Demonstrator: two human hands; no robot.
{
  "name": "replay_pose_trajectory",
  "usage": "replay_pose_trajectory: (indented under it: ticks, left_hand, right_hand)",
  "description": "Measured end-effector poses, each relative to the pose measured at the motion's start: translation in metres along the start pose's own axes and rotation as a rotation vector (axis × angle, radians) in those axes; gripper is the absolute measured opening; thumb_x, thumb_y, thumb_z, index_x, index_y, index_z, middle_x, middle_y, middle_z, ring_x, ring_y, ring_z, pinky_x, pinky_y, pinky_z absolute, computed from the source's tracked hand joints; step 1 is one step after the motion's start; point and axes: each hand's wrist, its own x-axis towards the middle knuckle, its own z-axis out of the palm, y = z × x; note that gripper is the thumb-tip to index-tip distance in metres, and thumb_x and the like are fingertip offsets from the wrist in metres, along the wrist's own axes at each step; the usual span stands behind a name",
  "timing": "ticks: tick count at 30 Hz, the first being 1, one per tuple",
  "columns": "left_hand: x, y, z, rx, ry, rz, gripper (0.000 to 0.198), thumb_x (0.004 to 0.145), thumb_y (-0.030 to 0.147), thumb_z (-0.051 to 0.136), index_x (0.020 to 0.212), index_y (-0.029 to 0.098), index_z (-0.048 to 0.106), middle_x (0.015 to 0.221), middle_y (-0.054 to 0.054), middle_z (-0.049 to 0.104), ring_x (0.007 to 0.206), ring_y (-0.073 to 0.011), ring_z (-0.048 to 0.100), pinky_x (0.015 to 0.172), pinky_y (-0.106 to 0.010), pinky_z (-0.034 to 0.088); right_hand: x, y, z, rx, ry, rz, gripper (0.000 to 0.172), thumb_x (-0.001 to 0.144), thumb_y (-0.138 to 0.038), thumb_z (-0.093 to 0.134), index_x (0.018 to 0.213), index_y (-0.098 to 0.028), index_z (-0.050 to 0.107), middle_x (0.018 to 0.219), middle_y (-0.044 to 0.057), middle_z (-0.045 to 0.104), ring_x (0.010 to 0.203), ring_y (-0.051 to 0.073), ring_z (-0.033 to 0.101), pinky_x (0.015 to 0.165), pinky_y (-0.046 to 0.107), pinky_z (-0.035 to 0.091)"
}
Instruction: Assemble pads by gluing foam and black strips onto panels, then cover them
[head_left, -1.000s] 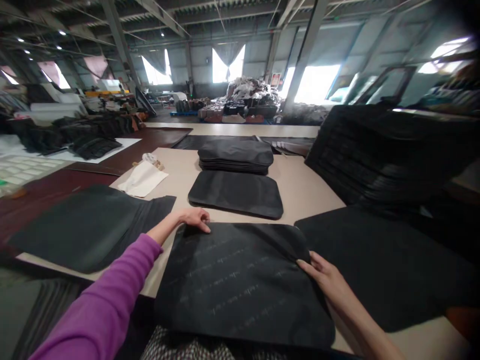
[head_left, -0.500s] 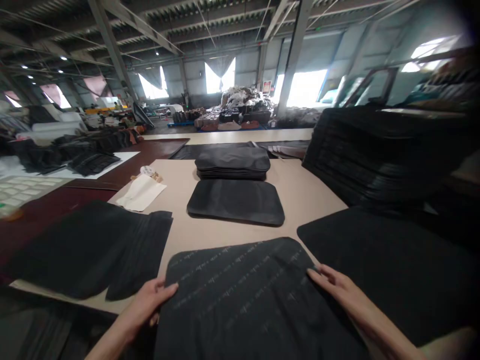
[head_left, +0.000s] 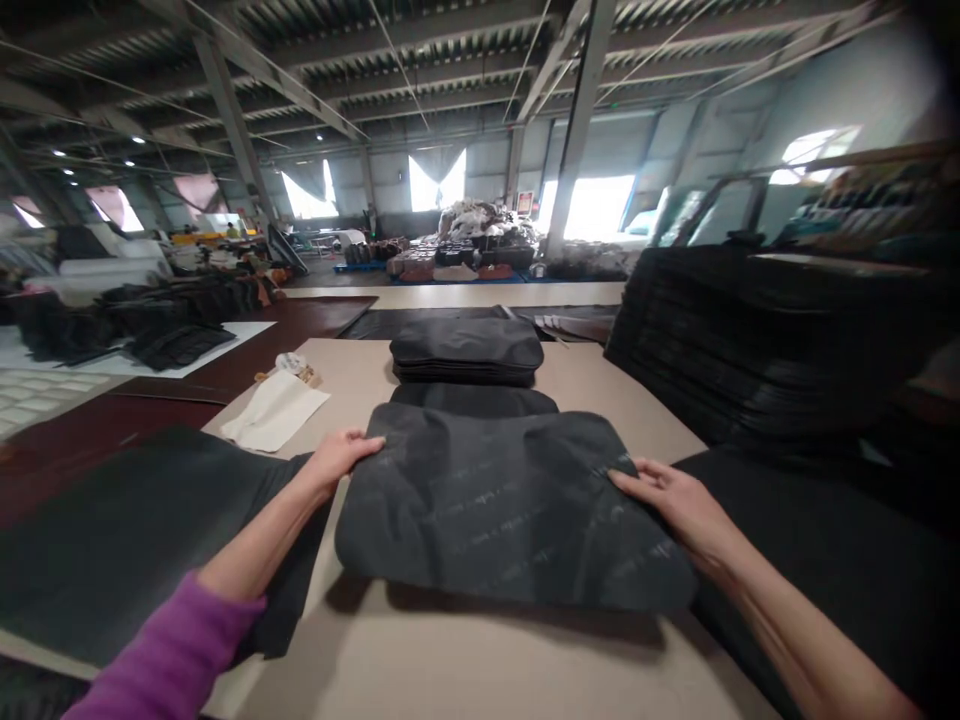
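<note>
Between my two hands hangs a black sheet with rounded corners [head_left: 510, 515], printed with faint slanted lettering; it looks like leather or a similar material. My left hand [head_left: 346, 458] pinches its left edge, thumb on top. On the right edge, my right hand [head_left: 660, 490] grips it the same way. The sheet is raised over the beige tabletop [head_left: 450, 655], casting a shadow beneath its near edge. Just beyond it, a similar black piece [head_left: 480, 400] lies partly covered. Behind that sits a neat stack of black pieces [head_left: 466, 348].
Larger black sheets [head_left: 142, 530] lie at the left, and another black sheet [head_left: 817, 560] at the right. A tall dark stack [head_left: 750, 350] rises at the back right. A cream cloth or paper [head_left: 276, 412] rests on the table's left side.
Both hands have moved forward, carrying the black sheet away from me and off the tabletop. It now overlaps the single piece that lay fully visible before the stack.
</note>
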Motion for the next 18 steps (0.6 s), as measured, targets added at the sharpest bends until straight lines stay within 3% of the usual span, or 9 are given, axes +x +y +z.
replay_pose_trajectory:
  ticks: [3,5,9,13,15,18]
  left_hand:
    - [0.069,0.021,0.002,0.043,0.042,0.008,0.037,0.083,0.045,0.076,0.092,0.01,0.068,0.077,-0.005,0.067,0.067,-0.0164,0.063,0.057,-0.026,0.049]
    - [0.103,0.03,0.003,0.074,0.068,0.013,0.034,0.091,0.041,0.07,0.107,0.011,0.067,0.097,-0.007,0.069,0.082,-0.018,0.067,0.071,-0.032,0.057]
    - [0.132,0.025,0.003,0.122,0.158,0.065,0.038,0.097,0.038,0.062,0.128,0.017,0.059,0.127,-0.01,0.061,0.108,-0.0228,0.064,0.091,-0.045,0.057]
    - [0.109,-0.01,-0.009,0.169,0.232,0.143,0.047,0.094,0.039,0.065,0.134,0.015,0.055,0.132,-0.015,0.062,0.114,-0.0243,0.064,0.096,-0.043,0.054]
    - [0.076,-0.033,-0.025,0.196,0.233,0.181,0.055,0.091,0.042,0.066,0.137,0.013,0.053,0.133,-0.017,0.064,0.117,-0.0242,0.065,0.099,-0.039,0.052]
    - [0.006,-0.069,-0.065,0.267,0.256,0.209,0.061,0.086,0.053,0.065,0.134,0.016,0.056,0.133,-0.014,0.066,0.12,-0.0259,0.064,0.104,-0.037,0.049]
  right_hand:
    - [0.062,-0.017,0.016,-0.129,0.017,-0.06,0.046,0.064,-0.053,0.084,0.088,-0.019,0.064,0.087,0.014,0.075,0.078,0.032,0.073,0.065,0.039,0.063]
    - [0.096,-0.023,0.028,-0.192,0.022,-0.084,0.042,0.067,-0.054,0.08,0.083,-0.02,0.061,0.084,0.014,0.074,0.079,0.032,0.073,0.066,0.038,0.063]
    - [0.13,-0.02,0.045,-0.352,0.086,-0.126,0.045,0.079,-0.055,0.067,0.1,-0.015,0.064,0.101,0.021,0.072,0.098,0.036,0.07,0.08,0.044,0.06]
    - [0.11,0.002,0.041,-0.521,0.169,-0.225,0.062,0.083,-0.048,0.06,0.131,-0.011,0.053,0.138,0.024,0.056,0.13,0.04,0.051,0.11,0.053,0.041]
    - [0.078,0.018,0.034,-0.573,0.146,-0.266,0.063,0.083,-0.048,0.057,0.136,-0.014,0.052,0.144,0.02,0.052,0.135,0.038,0.047,0.115,0.053,0.035]
    - [0.009,0.054,0.024,-0.651,0.061,-0.301,0.056,0.088,-0.054,0.052,0.134,-0.022,0.056,0.14,0.013,0.057,0.124,0.037,0.057,0.109,0.051,0.044]
